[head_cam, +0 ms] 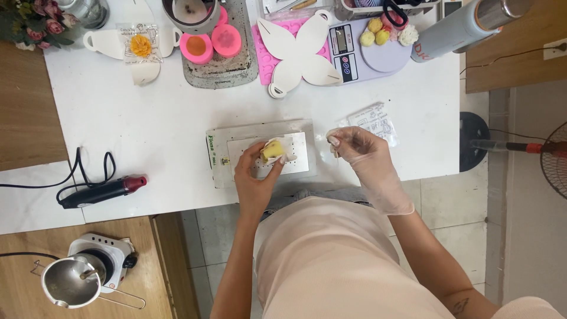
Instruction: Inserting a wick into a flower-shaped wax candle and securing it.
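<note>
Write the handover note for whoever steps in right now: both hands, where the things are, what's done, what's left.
Left hand: bare, pinching a small yellow piece over the flat white board at the table's front edge.
Right hand: gloved, raised beside the board, fingertips pinched; anything held is too small to tell.
Clear packet lies just behind the right hand.
Scale with finished yellow pieces sits at the back; pink moulds back centre.
Done: several pieces on the scale.
Left: the piece in hand is not yet set down.

Yellow piece (272,150) partly hidden under left hand (255,177) fingers. Item pinched in gloved right hand (354,145) too small to tell. Fan (555,159) cut off by right edge; bouquet (35,20) cut off at top-left corner.
</note>
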